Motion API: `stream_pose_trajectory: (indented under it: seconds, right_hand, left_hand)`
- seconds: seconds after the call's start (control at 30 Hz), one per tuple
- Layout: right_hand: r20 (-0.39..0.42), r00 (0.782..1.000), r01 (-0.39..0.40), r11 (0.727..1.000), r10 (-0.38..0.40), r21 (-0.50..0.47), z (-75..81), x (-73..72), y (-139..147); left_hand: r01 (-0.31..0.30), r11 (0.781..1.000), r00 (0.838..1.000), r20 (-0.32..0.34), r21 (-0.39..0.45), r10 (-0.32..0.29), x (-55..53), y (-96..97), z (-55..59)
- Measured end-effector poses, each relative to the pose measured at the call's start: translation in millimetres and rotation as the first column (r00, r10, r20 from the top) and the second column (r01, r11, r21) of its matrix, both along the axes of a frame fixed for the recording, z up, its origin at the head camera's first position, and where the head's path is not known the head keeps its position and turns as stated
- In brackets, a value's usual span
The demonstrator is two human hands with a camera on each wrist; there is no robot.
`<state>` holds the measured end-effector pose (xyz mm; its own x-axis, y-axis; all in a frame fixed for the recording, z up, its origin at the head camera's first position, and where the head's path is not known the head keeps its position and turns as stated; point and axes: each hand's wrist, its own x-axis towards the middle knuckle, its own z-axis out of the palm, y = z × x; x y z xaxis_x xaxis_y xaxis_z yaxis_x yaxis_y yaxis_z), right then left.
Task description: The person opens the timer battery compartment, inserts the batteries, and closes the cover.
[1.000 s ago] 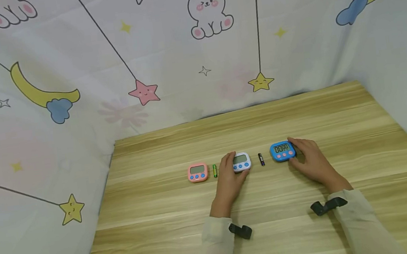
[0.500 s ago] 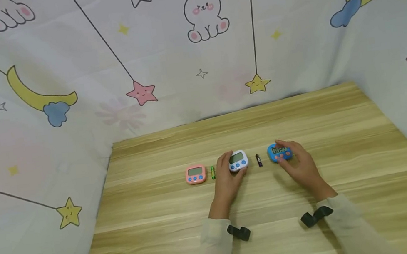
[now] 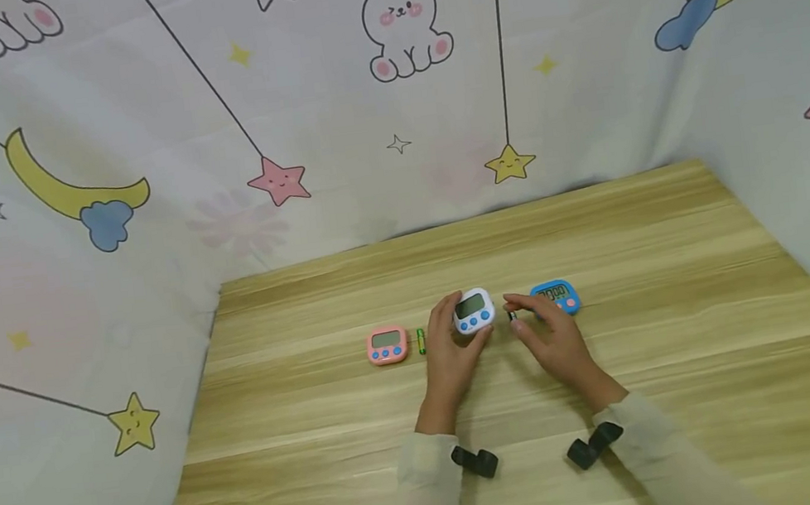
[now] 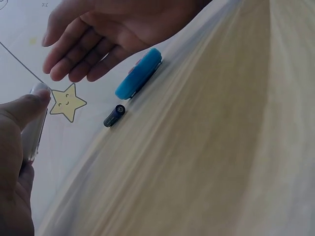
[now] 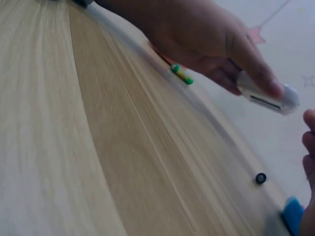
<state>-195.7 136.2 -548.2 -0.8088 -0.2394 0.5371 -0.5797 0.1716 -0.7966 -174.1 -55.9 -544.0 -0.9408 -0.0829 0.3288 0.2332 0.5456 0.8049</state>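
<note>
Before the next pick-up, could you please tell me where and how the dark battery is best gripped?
Probably around its middle: pinch the dark battery across its long sides, coming from above with the right hand. It is a slim cylinder lying on its side on the table, with the blue timer nearby.

Gripped in the left hand (image 3: 454, 355) is a white timer (image 3: 475, 312) with a grey screen (image 3: 470, 306) and blue buttons (image 3: 474, 321). Left of that grip is a green battery (image 3: 421, 341) touched with yellow, and beyond it a salmon-pink timer (image 3: 387, 345), its buttons blue too. Right of the grip, by the right hand (image 3: 556, 342), is a dark battery (image 4: 114, 116) (nearly black), then a bright blue timer (image 3: 557, 296) with pink buttons (image 3: 571, 303). Beneath the grip the table (image 3: 320, 429) is streaked in tan and pale yellow. Ahead of it the white cloth (image 3: 341, 85) carries a rabbit (image 3: 405, 23), pink and yellow stars (image 3: 511, 164), and yellow moons (image 3: 60, 188) with blue clouds (image 3: 107, 225).
</note>
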Motion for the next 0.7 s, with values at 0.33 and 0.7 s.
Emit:
stream_pose_trajectory:
  seconds: [0.33, 0.7]
  right_hand:
    - [0.188, 0.982, 0.059, 0.985, -0.028, -0.162, 27.5, 9.9, -22.1]
    - [0.313, 0.949, 0.064, 0.992, -0.028, -0.105, 39.6, 17.7, -27.8]
  left_hand:
    - [0.046, 0.998, 0.996, -0.08, 0.042, -0.043, 1.1, 3.4, 0.6]
    - [0.072, 0.996, 0.991, -0.118, 0.051, -0.066, 3.1, 3.7, 2.3]
